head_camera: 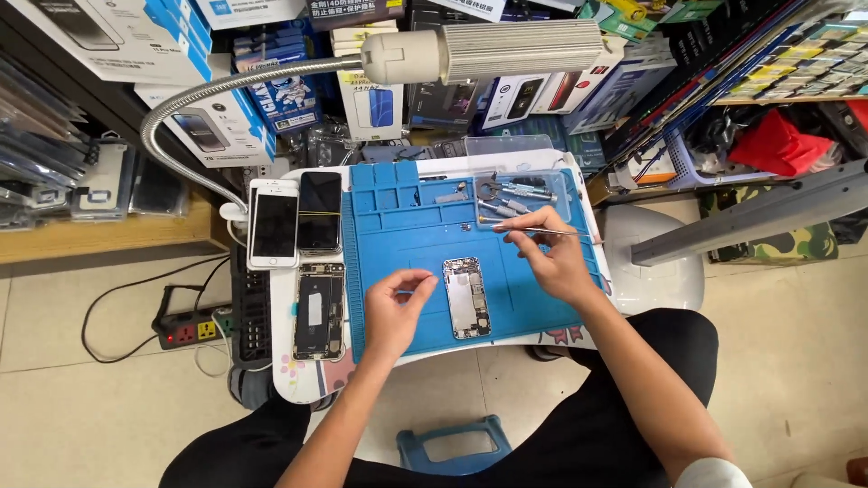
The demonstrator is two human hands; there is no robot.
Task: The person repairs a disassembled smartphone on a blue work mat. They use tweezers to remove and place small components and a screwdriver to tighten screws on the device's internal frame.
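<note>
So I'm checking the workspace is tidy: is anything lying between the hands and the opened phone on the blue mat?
Nothing visible. The opened phone lies alone on the blue mat, with bare mat between it and the left hand and the right hand, which holds a thin tool.

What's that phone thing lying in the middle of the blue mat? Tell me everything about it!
The opened phone shell is a silvery metal back housing, lying flat on the blue repair mat with its inside facing up. Small parts and boards show inside; the screen is off. It lies lengthways, between the left hand and the right hand. Neither hand touches it.
</note>
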